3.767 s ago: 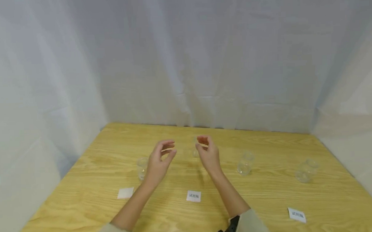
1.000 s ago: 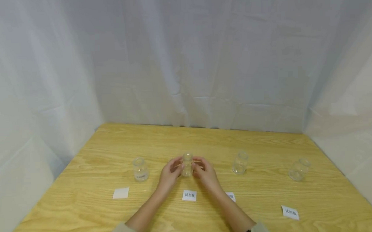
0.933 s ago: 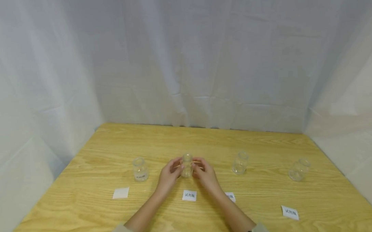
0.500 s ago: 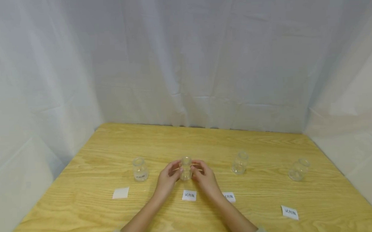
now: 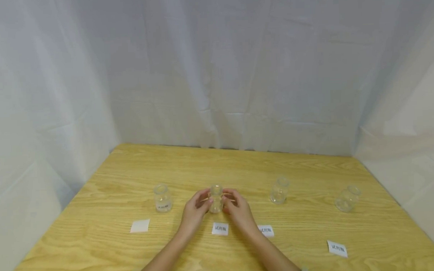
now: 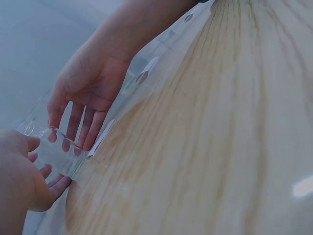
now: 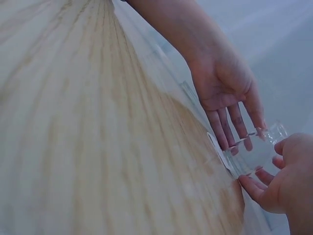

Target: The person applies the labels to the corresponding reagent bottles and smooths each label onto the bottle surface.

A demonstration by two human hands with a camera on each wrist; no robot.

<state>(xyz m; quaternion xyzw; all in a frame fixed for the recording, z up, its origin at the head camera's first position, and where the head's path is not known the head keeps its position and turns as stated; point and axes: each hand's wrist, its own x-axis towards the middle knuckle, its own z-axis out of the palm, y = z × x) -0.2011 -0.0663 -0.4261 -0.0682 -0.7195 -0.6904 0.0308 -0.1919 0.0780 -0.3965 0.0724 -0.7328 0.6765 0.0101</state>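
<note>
In the head view a clear glass bottle (image 5: 216, 199) stands upright between my two hands, just behind a small white printed label (image 5: 220, 228). My left hand (image 5: 194, 210) grips it from the left and my right hand (image 5: 238, 209) from the right, thumbs on the near side and fingers curled behind. Up close in the left wrist view, the fingers of both hands meet the see-through wall of the bottle (image 6: 56, 154). The right wrist view has the bottle (image 7: 254, 152) low over the tabletop, its neck pointing away from the wood.
Other clear glass bottles stand at the left (image 5: 163, 199), right of centre (image 5: 279, 191) and far right (image 5: 347, 198). White labels lie in front: a blank-looking one (image 5: 139, 226), one by my right forearm (image 5: 266, 230), another farther right (image 5: 337, 249). White curtains (image 5: 236, 71) enclose the wooden table (image 5: 81, 244).
Earlier my hands hovered apart with the bottle farther back. They have since closed around it from both sides, and over the last second it has slid slightly toward me, nearer the label.
</note>
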